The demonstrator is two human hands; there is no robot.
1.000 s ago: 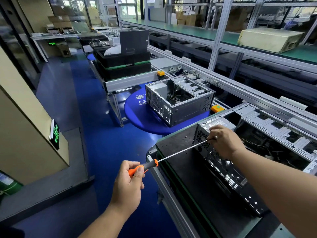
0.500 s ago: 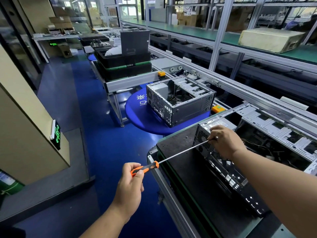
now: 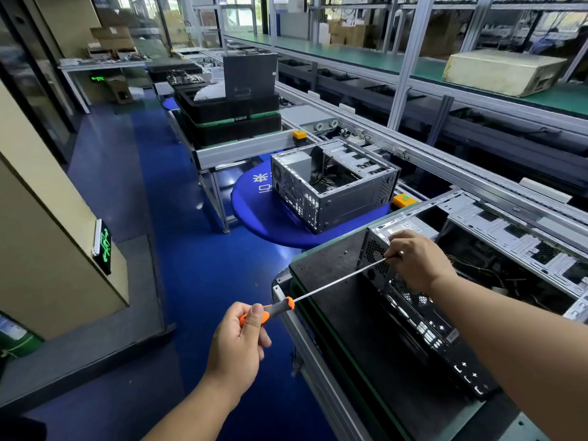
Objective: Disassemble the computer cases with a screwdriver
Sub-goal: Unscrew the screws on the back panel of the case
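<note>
Not much has shifted since a second ago: the left hand (image 3: 237,342) has slid a touch lower and to the right with the handle, the right hand (image 3: 416,261) hasn't budged. The left hand's fingers are wrapped round the orange and grey handle of the screwdriver (image 3: 321,289), thumb lying along the top. The long shaft runs up and right to the rear panel of the near computer case (image 3: 423,316), which lies on its side on the black mat (image 3: 350,329) of the workbench. The right hand pinches the shaft right at the tip, against the top corner of the case's rear panel by the fan grille. A second computer case (image 3: 334,186), open on top, sits on the round blue table (image 3: 270,218) further back.
</note>
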